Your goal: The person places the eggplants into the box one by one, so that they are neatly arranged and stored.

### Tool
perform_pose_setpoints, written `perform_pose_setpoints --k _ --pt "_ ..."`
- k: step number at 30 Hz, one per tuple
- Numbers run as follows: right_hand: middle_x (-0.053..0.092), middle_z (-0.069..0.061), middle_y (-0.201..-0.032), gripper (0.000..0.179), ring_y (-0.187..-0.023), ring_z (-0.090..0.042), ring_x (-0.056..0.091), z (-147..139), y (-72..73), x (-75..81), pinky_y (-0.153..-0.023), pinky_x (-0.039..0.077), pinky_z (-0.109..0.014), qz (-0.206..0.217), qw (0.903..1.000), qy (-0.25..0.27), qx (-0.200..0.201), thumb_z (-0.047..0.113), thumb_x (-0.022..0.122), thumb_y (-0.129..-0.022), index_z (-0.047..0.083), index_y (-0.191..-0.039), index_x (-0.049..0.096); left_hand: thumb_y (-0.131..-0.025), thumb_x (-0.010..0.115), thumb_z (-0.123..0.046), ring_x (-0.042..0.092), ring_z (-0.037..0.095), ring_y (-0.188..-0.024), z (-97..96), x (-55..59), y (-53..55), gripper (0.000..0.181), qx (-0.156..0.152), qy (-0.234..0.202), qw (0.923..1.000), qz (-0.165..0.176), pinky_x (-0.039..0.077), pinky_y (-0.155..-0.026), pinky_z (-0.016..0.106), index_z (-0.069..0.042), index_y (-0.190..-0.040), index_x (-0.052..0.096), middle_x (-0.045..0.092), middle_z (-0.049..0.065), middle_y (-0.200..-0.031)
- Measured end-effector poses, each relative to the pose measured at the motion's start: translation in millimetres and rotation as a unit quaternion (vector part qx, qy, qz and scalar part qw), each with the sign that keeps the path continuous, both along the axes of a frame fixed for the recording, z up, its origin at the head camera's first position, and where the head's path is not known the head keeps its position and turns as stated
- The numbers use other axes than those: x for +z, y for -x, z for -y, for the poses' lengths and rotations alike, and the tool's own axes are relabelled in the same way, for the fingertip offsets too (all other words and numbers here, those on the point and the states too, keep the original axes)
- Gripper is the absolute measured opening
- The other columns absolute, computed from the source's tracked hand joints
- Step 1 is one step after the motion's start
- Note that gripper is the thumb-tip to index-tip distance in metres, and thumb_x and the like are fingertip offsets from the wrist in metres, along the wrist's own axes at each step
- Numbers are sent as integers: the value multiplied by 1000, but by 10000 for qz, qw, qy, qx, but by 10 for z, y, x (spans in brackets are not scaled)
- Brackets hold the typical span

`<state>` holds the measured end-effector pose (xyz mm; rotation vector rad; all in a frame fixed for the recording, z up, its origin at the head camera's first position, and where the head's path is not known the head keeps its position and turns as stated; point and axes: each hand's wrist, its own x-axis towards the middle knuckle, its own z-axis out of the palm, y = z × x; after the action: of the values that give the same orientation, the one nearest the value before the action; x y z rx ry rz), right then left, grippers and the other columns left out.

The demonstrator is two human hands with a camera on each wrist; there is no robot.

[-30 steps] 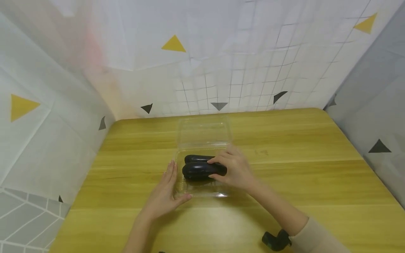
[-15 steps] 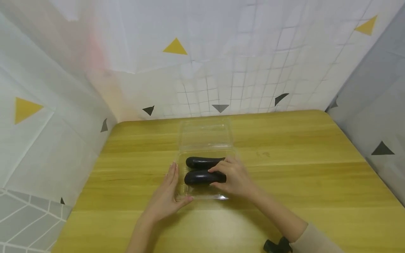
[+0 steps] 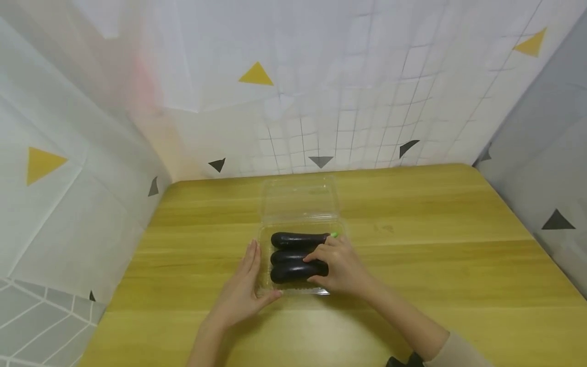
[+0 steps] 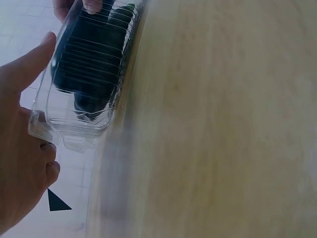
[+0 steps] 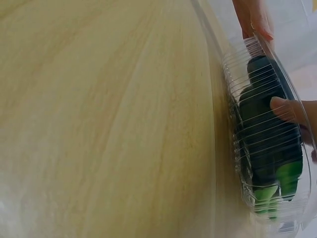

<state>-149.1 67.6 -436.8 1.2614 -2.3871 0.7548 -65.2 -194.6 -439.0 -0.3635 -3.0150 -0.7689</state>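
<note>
Three dark eggplants lie side by side in a clear plastic clamshell box (image 3: 316, 291) in the head view. My right hand (image 3: 344, 265) pinches the nearest eggplant (image 3: 289, 273) toward its right end, thumb on the near side. The middle eggplant (image 3: 285, 257) is partly covered by my fingers. Behind it the far eggplant (image 3: 295, 240) shows a green stem end. My left hand (image 3: 238, 290) rests against the box's left end, fingers straight along the wall and thumb at the near corner. The left wrist view shows this hand around the box corner (image 4: 74, 126).
The transparent lid (image 3: 300, 201) stays folded back on the far side. Wooden tabletop (image 3: 435, 239) surrounds the box. A black object (image 3: 403, 362) is partly hidden by my right sleeve at the near edge. White patterned sheets (image 3: 321, 127) close off the back and sides.
My right hand has moved the held eggplant toward the near side of the box. It overlapped the others before; now a middle eggplant shows between it and the far one. My left hand stays put.
</note>
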Motion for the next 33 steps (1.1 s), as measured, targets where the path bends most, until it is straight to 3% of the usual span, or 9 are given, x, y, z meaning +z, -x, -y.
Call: perform_pose_setpoints --k 10,19,26,33 --pt "71 10 -87 39 -78 -11 49 14 -60 -8 -75 37 -32 372 9970 -580 -352 36 92 -57 22 -90 76 -81 64 -64 3 23 -145 -34 -28 -21 111 -26 -67 9999 72 21 -113 48 -7 -154 3 -3 8 -161" --pt "70 12 -87 40 -77 -10 49 63 -54 -7 -72 41 -31 753 9919 -885 -518 38 92 -56 23 -88 75 -80 62 -67 9 28 -145 -13 -42 -30 111 -28 -63 9999 -115 23 -112 49 -5 -154 6 -1 9 -161" --pt "70 11 -85 42 -76 -11 49 75 -30 -12 -69 42 -29 706 9912 -964 -570 39 93 -52 22 -85 74 -80 58 -71 7 26 -145 -8 -41 -18 112 27 -64 10000 -28 24 -112 50 -6 -154 6 -2 8 -161" --pt "70 10 -85 46 -78 -11 51 60 -21 -11 -68 42 -29 781 9908 -962 -544 44 92 -51 21 -87 75 -80 64 -66 6 24 -145 -5 -12 -21 111 77 -41 10000 20 23 -112 49 -8 -155 5 -3 5 -161"
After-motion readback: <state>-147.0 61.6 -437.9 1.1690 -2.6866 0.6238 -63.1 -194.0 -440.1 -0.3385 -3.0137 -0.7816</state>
